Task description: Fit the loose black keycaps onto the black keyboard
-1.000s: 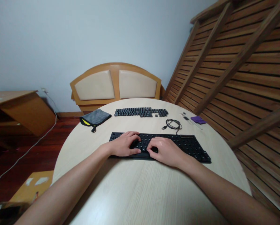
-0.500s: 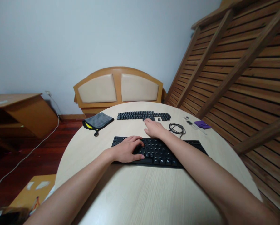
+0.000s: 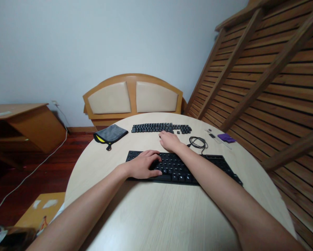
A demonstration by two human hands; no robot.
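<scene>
A black keyboard base (image 3: 179, 169) lies across the table near me, with rows of small pale-marked key posts or sockets. My left hand (image 3: 143, 165) rests on its left part, thumb and fingers apart. Beyond the keyboard, my right hand (image 3: 169, 141) is above the table with its fingers drawn together; a small dark thing, apparently a keycap (image 3: 160, 136), shows at the fingertips. Just past that hand, loose black keycaps (image 3: 151, 127) stand in rows. My right forearm crosses over the keyboard and hides part of it.
The round table (image 3: 156, 209) carries a grey cloth with yellow lining (image 3: 110, 133) at left. A coiled black cable (image 3: 198, 143) lies behind the keyboard. Small tools (image 3: 212, 136) and a purple cloth (image 3: 226, 138) are at right. A wooden slatted frame (image 3: 271, 76) leans along the right side.
My right hand has drawn back slightly left from the loose keycaps, its fingers now curled together. The left hand has stayed on the keyboard. The camera view has shifted a little.
</scene>
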